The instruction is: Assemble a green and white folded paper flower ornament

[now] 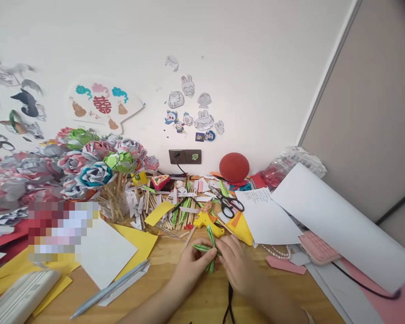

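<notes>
Low over the wooden table, both hands meet around a small piece of green-and-white striped folded paper with pointed leaf-like strips sticking up and to the left. My left hand pinches it from the left, fingers curled. My right hand closes on it from the right, fingers bent over it. Just behind the hands lies a yellow glue gun.
Black-handled scissors lie behind the glue gun among paper strips and sticks. A bouquet of paper roses stands at the left. White sheets, yellow paper, a pen, a pink calculator and a red ball surround the hands.
</notes>
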The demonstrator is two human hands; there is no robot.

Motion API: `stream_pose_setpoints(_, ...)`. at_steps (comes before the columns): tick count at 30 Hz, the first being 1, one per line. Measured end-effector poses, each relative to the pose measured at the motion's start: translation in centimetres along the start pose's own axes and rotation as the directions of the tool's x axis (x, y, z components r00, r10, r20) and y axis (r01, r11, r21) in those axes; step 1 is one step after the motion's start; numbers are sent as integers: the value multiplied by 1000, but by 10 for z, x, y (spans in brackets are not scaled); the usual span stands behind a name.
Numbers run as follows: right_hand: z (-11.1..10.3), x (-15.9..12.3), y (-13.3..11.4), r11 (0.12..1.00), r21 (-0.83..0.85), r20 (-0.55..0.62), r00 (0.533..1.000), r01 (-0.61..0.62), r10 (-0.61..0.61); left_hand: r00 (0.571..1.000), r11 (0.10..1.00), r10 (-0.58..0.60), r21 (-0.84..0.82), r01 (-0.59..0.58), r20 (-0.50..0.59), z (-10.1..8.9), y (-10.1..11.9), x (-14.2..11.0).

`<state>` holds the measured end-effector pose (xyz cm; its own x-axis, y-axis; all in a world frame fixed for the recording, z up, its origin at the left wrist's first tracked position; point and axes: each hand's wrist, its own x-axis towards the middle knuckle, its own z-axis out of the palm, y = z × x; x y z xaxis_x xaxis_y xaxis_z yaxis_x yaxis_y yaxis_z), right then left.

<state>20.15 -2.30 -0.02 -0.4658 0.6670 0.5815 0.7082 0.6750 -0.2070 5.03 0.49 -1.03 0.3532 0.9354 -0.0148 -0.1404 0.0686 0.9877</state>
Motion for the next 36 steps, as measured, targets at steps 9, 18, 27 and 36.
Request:
stream_pose_setpoints(9, -3, -1, 9, 978, 205, -62, 997, -26, 39, 994, 994, -20, -101, 31, 106, -1, 15, -1)
stream_pose_setpoints(18, -8, -1, 12, 931, 332, 51, 989, -149, 140, 984, 961, -48, -261, 92, 170, -5, 9, 0)
stream_pose_setpoints(27, -4, -2, 22, 989, 151, 58, 998, 9, -18, 964, 949, -165, -234, 213, 211, -11, 10, 2)
stream_pose_setpoints(36, -15, -2, 10, 994, -104, -193, 981, -20, 0, 978, 927, -162, -319, 197, 133, -5, 19, -2)
